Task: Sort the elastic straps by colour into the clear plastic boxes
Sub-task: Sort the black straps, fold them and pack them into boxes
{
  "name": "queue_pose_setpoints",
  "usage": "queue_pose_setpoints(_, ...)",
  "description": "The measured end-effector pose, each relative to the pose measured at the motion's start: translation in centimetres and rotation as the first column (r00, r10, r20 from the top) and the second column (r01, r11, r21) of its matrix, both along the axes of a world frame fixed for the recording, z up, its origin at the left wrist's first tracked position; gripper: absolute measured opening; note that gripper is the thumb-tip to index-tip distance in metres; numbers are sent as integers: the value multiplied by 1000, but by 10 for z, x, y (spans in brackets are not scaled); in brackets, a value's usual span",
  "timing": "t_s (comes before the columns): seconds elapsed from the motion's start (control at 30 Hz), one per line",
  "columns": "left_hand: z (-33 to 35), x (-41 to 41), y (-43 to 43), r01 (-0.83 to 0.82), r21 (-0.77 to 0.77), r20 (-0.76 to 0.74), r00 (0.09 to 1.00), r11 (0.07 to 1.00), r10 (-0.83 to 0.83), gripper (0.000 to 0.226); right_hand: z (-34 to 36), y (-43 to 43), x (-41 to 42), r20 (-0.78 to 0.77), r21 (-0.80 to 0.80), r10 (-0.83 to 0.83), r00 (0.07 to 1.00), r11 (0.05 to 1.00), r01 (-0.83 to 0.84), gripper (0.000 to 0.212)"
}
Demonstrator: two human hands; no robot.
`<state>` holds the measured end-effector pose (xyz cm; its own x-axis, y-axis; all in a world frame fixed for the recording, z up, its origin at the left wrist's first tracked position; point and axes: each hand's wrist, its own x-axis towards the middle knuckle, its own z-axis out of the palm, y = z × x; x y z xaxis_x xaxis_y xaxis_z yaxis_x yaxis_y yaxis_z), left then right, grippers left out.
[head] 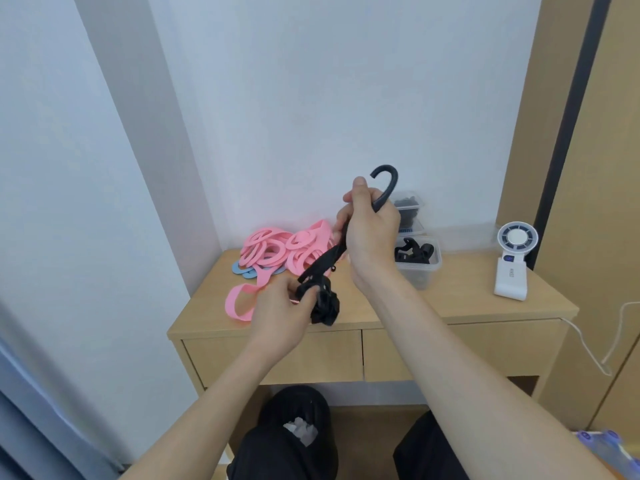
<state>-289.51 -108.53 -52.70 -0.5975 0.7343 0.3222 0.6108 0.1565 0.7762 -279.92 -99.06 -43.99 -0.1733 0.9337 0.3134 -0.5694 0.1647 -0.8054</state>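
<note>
A black elastic strap point(325, 263) stretches between my two hands above the wooden desk. My right hand point(372, 225) grips its upper end, and a curved black tip rises above the fist. My left hand point(280, 311) clutches the bunched lower end. A pile of pink straps point(284, 249) lies at the desk's back left, with blue straps point(242, 270) under it. A clear plastic box point(420, 263) holding black straps stands to the right of my right hand. Two more clear boxes point(410, 206) stand stacked behind it, the upper one with dark straps.
A white hand-held fan point(514, 261) stands on the desk's right side, its cable hanging off the edge. The desk point(460, 299) has two drawers in front. A black waste bin point(299, 420) sits under it between my knees. The white wall is right behind.
</note>
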Motion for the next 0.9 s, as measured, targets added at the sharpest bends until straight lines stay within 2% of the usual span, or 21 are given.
queue_pose_setpoints(0.07, 5, 1, 5, -90, 104, 74, 994, 990, 83, 22, -1, -11, 6, -87, -37, 38, 996, 998, -41, 34)
queue_pose_setpoints(0.13, 8, 1, 8, -108, 172, 125, 988, 979, 87, 22, -2, -16, 14, -179, -77, 46, 983, 995, -61, 37)
queue_pose_setpoints(0.27, 10, 10, 2, -70, 186, 14, 998, 980, 68, 18, 7, -2, 36, -291, -230, 3, 957, 970, -73, 38)
queue_pose_setpoints(0.4, 7, 15, 0, -71, 243, 37, 997, 967, 64, 16, 14, 6, 51, -347, -329, -16, 938, 938, -105, 37)
queue_pose_setpoints(0.53, 11, 19, 10, -155, 328, 112, 986, 932, 125, 15, 1, -24, 48, -468, -320, 142, 872, 893, -317, 37)
queue_pose_setpoints(0.63, 25, 29, 17, -262, 434, 275, 950, 862, 150, 14, -20, -54, 38, -562, -272, 241, 791, 849, -452, 35)
queue_pose_setpoints(0.7, 31, 32, 22, -319, 447, 427, 897, 836, 114, 25, -34, -64, 31, -615, -272, 242, 751, 828, -490, 29)
queue_pose_setpoints(0.77, 35, 34, 25, -297, 477, 598, 799, 828, -58, 36, -44, -66, 26, -641, -307, 225, 734, 801, -514, 27)
queue_pose_setpoints(0.83, 41, 35, 25, -265, 508, 752, 600, 819, -273, 27, -53, -64, 25, -640, -357, 202, 742, 777, -519, 27)
queue_pose_setpoints(0.9, 50, 38, 22, -214, 496, 830, 401, 841, -388, 24, -60, -59, 25, -622, -391, 186, 761, 768, -507, 29)
